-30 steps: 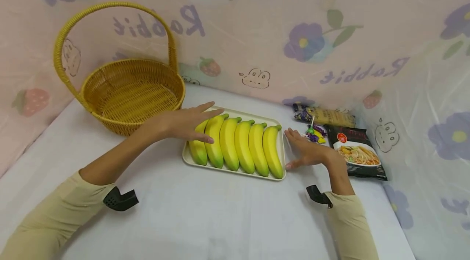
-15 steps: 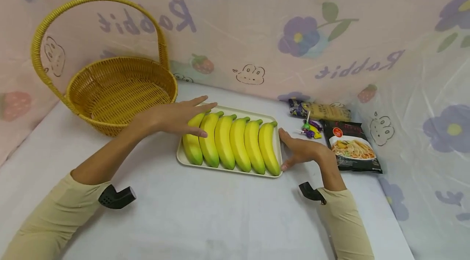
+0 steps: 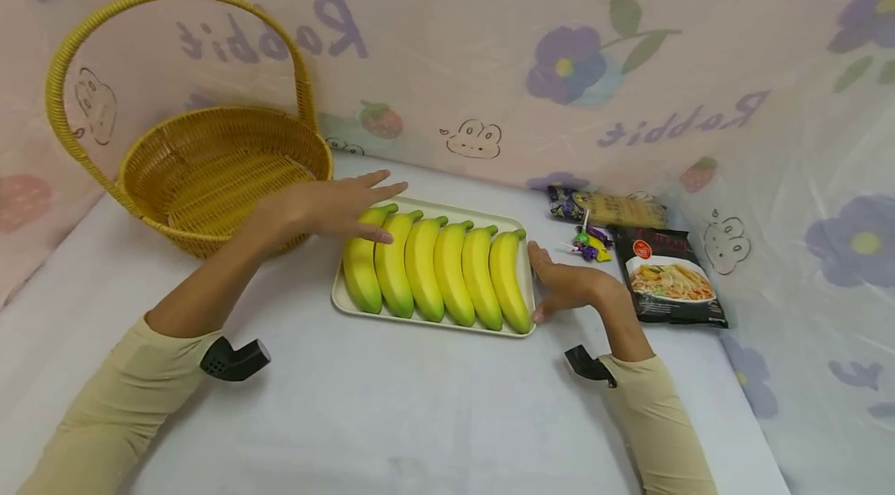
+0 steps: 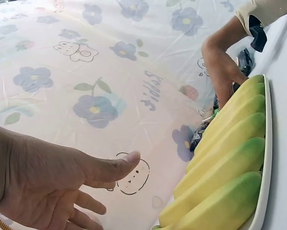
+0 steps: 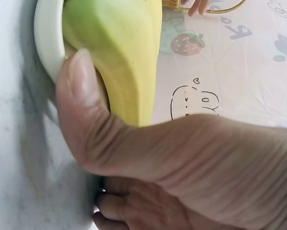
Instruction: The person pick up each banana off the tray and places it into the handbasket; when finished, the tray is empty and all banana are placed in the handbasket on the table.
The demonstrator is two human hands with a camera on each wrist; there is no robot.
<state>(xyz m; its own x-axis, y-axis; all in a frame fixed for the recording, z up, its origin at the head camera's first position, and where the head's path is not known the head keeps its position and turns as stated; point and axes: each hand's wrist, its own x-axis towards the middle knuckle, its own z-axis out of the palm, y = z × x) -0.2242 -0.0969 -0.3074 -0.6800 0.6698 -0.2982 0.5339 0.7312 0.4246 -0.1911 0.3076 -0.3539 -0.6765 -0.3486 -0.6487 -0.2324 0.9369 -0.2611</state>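
Observation:
Several yellow bananas (image 3: 423, 270) with green tips lie side by side on a cream rectangular tray (image 3: 461, 212). My left hand (image 3: 336, 207) is held over the tray's left end, fingers spread and nothing in its grasp. In the left wrist view that hand (image 4: 52, 182) appears apart from the bananas. Beside the tray's right edge is my right hand (image 3: 569, 285), fingers extended. The right wrist view shows its thumb at the tray's rim (image 5: 47, 38), close to the last banana (image 5: 133, 57); the other fingers are partly hidden under the hand.
A yellow wicker basket (image 3: 231, 184) with a tall handle stands behind my left forearm. At the right lie a black noodle packet (image 3: 671, 281), a tan-and-purple packet (image 3: 615, 207) and small wrapped candies (image 3: 590, 242). A printed curtain (image 3: 433, 52) borders the table behind and at the sides.
The head view has shifted a little to the right. My left hand has risen slightly relative to the tray. My right hand has come nearer to the tray's right edge. The bananas remain in place.

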